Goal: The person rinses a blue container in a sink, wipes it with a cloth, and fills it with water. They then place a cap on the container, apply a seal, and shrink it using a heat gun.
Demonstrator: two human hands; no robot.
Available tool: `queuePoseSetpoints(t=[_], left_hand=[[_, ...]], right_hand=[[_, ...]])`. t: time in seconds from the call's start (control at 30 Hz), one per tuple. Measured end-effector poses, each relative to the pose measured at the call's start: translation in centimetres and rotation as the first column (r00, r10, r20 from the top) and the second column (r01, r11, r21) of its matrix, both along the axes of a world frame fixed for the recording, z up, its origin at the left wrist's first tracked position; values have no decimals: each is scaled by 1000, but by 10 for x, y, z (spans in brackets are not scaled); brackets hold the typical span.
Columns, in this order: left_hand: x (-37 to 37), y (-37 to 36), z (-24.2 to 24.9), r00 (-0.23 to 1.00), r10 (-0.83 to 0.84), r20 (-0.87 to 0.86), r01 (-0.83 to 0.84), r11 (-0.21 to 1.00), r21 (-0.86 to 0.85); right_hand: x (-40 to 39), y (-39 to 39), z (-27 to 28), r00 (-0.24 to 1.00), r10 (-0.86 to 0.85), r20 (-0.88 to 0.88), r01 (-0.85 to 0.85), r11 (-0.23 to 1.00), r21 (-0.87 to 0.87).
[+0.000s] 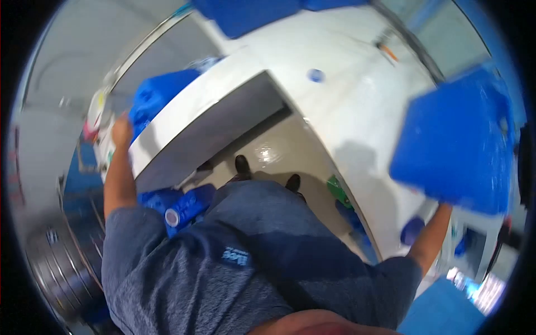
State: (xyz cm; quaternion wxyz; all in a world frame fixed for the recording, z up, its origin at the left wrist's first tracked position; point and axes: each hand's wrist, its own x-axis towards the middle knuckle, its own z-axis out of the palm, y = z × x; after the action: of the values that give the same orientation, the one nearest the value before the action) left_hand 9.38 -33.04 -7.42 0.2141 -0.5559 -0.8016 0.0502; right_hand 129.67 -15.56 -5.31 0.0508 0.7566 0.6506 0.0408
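Two arms: your arms extend to opposite sides of your body.
Left hand (122,133): positioned just beside the blue bundle (159,92); contact is not clear. Fingers are blurred; you cannot tell whether they are spread or pressed together.
Right hand (442,209): positioned at the near lower edge of the blue box-shaped item (455,145) and mostly covered by it. You cannot tell the state of these fingers.
Blue box-shaped item: located on your right, tilted in view, over the outer part of the white surface (352,120); you cannot tell whether it rests there.
White surface: carries a small blue disc (316,75) and, farther off, an orange-ended tool (388,52).
Blue roll (192,204): located low on your left, pale core end visible.
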Motion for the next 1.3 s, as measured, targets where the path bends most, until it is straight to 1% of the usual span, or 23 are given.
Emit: queuePoseSetpoints(t=[0.03, 0.1, 0.13, 0.17, 0.2, 0.23, 0.27, 0.33, 0.4, 0.43, 0.53, 0.57, 0.63, 0.7, 0.77, 0.87, 1.0, 1.03, 1.07, 1.1, 1.13, 1.2, 1.3], left_hand=[[26, 0, 16, 960, 269, 74, -259, 959, -117], [68, 7, 26, 878, 409, 248, -423, 906, 5], [76, 8, 21, 902, 382, 202, -388, 922, -11], [65, 4, -6, 945, 308, 112, -316, 947, 60], [61, 11, -26, 918, 380, 114, -379, 925, -27], [60, 21, -21, 895, 285, 344, -306, 952, 8], [45, 35, -20, 900, 232, 369, -255, 967, 12], [37, 69, -5, 897, -10, 442, -112, 962, 250], [21, 115, 14, 884, -7, 467, -150, 943, 298], [13, 136, 19, 878, 13, 478, -176, 939, 296], [-14, 195, 29, 868, -26, 496, -129, 953, 275], [-18, 210, 30, 860, -71, 505, -63, 968, 243], [-17, 227, 33, 828, -144, 542, 15, 972, 236], [-6, 239, 44, 797, -195, 572, 71, 970, 233], [16, 237, 63, 833, -263, 486, 235, 965, 120], [44, 231, 74, 831, -313, 460, 337, 941, 32], [43, 221, 54, 887, -198, 416, 191, 980, 59], [33, 218, 50, 780, -151, 608, 110, 989, 104], [23, 213, 45, 627, -113, 771, 17, 991, 131], [18, 211, 51, 642, -151, 751, -1, 980, 198], [17, 209, 56, 641, -140, 755, -17, 980, 196], [16, 205, 69, 582, 121, 804, -32, 991, -126], [26, 208, 66, 576, 117, 809, -119, 991, -59]], right_hand=[[6, -12, -5, 1000, 22, 19, -22, 1000, 1], [10, -53, -17, 994, 65, 86, -68, 997, 37], [5, -85, -20, 992, 69, 101, -76, 995, 70], [-41, -117, -14, 986, -126, -106, 151, 945, 289], [-28, -158, -34, 946, -209, -247, 274, 925, 264], [-75, -184, -22, 899, -414, -144, 433, 888, 152], [-134, -207, -2, 816, -578, -3, 577, 816, 30], [-160, -259, -35, 824, -564, -56, 566, 811, 152], [-230, -255, -32, 897, -435, -81, 440, 897, 51], [-269, -227, -30, 999, -50, -14, 52, 979, 195], [-438, -104, 18, 986, -59, -156, 73, 994, 85], [-477, -65, 17, 955, 208, -212, -165, 965, 203], [-593, 11, 39, 841, 391, -374, -324, 918, 231], [-711, 75, 57, 575, 769, -280, -644, 636, 426], [-825, 129, 63, 228, 924, -306, -738, 369, 565], [-988, 191, 53, -62, 937, -343, -765, 176, 619], [-1154, 245, 43, -190, 710, -678, -793, 296, 533], [-1178, 257, 42, -199, 706, -680, -794, 290, 534], [-1198, 265, 40, -82, 623, -778, -875, 330, 355], [-1208, 263, 44, 53, 535, -843, -925, 344, 161], [-1210, 260, 43, 49, 535, -844, -931, 331, 156], [-1204, 249, 45, 192, 787, -586, -850, 432, 302], [-1180, 239, 53, 306, 840, -448, -897, 412, 159]])
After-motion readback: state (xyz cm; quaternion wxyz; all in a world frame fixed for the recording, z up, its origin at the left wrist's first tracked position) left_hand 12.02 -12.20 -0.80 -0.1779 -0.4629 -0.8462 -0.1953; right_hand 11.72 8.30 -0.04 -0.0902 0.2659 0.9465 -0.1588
